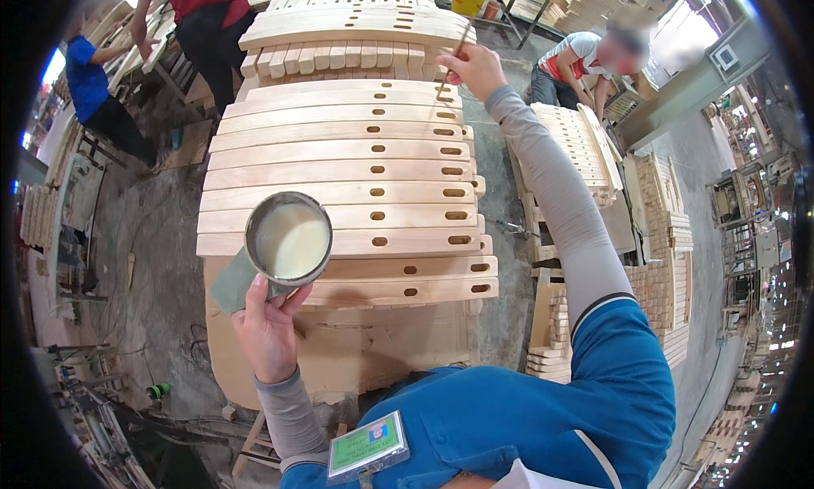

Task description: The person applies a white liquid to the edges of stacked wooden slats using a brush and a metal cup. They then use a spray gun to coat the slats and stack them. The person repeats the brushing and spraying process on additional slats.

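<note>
My left hand [271, 328] grips a round cup [292, 239] of pale cream liquid, held above the near left part of the wooden slats. A grey-green flat piece [231, 284], cloth or paper, sticks out beside the cup at that hand. Farther off, my right hand [476, 69] pinches a thin stick [465, 36], whose lower end points down at the slotted right ends of the far slats. Whether its tip touches the wood I cannot tell. The pale slats [297, 177] lie side by side, each with two oval slots toward the right.
Another stack of slats [339, 22] stands at the far end. Cardboard [373, 336] lies under the near edge. At the right, a person [577, 65] bends over more slats [572, 145]. Two people stand at the far left. Stacked wood [670, 260] lines the right side.
</note>
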Motion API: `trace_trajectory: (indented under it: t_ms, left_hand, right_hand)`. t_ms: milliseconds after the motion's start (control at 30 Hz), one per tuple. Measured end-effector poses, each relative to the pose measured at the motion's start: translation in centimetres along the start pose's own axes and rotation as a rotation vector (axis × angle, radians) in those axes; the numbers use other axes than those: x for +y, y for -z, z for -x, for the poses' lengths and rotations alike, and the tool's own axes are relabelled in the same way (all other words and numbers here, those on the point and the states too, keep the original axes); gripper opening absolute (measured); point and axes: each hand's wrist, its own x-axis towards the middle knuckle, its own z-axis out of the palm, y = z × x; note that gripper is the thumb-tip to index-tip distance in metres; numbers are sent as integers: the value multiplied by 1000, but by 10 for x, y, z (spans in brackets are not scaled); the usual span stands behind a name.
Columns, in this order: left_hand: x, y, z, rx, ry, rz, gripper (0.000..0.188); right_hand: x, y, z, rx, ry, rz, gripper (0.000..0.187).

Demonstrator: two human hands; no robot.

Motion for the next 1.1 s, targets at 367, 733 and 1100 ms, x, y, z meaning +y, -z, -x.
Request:
trace_trajectory:
  t_ms: [367,733,1100]
  left_hand:
    - [-15,13,41,136,-107,12,30]
    - [-75,-46,153,349,-320,-25,29]
    - [-111,-100,134,447,-472,17,30]
  right_hand:
    - [41,51,12,-163,127,-464,13]
    - [170,152,108,120,-299,-1105,10]
    - [299,297,245,328,-688,-996,4]
